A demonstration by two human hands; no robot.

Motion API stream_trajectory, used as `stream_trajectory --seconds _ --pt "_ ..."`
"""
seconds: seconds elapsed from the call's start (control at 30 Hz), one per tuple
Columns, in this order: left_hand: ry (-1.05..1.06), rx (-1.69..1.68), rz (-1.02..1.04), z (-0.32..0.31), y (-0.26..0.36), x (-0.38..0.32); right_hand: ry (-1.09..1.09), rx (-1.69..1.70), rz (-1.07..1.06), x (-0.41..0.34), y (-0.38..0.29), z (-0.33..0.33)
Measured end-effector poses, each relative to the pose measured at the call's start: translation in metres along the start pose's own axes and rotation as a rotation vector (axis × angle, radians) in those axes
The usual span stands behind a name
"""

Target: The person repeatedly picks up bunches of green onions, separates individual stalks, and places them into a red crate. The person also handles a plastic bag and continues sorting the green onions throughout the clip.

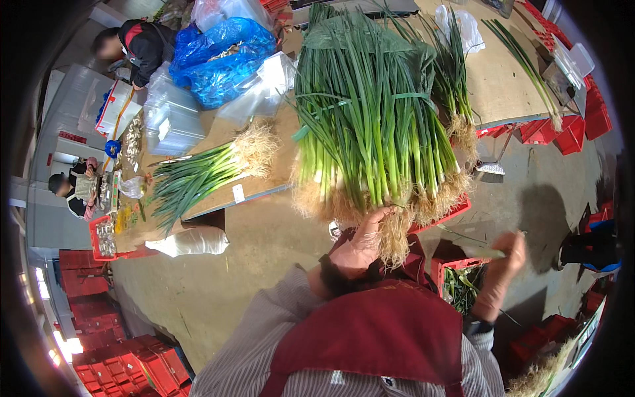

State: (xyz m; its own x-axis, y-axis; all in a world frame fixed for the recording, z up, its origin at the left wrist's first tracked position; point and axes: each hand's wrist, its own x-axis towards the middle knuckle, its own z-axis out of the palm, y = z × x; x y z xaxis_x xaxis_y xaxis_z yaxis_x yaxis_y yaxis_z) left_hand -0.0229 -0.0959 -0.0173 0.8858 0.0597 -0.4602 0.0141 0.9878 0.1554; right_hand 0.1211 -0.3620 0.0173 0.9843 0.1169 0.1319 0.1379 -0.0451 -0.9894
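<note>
A large bundle of green onions (367,114), green leaves away from me and roots towards me, lies in front of me. My left hand (359,243) closes around a few green onions (379,173) at the near edge, just above their pale, stringy roots (394,238). Off to the right, my right hand (503,260) is somewhat blurred and grips a thin, pale-green leaf strip (478,252). Below that strip is a red crate (439,275) with loose green leaves (461,285) in it. A green tie (342,103) crosses the bundle.
A smaller pile of green onions (208,173) lies on the left table (268,183), near clear plastic packaging (173,116) and a blue bag (223,64). Two people work at far left. A broom (491,168) and stacked red crates (134,367) stand on the floor.
</note>
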Motion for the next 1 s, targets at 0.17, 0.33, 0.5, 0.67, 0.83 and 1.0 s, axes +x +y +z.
stream_trajectory --seconds 0.17,0.33,0.5,0.67,0.83,1.0 --pt "-0.005 0.168 0.025 0.005 0.001 0.008 0.515 0.645 0.28 -0.029 0.062 -0.146" --pt "0.0 0.152 -0.003 0.011 0.002 0.012 0.467 1.027 0.695 -0.038 0.076 -0.108" --pt "-0.013 0.144 -0.037 0.011 0.003 0.007 -0.496 0.144 0.32 -0.009 0.033 0.06" --pt "-0.029 0.17 -0.034 0.007 0.009 0.001 -0.861 -0.436 0.086 0.01 -0.015 0.159" --pt "0.019 0.173 -0.044 -0.01 0.016 -0.008 -0.733 -0.596 -0.616 -0.003 -0.027 0.162" --pt "-0.15 0.173 -0.023 -0.019 0.019 -0.005 -0.677 -0.175 -0.383 -0.016 -0.026 0.155"
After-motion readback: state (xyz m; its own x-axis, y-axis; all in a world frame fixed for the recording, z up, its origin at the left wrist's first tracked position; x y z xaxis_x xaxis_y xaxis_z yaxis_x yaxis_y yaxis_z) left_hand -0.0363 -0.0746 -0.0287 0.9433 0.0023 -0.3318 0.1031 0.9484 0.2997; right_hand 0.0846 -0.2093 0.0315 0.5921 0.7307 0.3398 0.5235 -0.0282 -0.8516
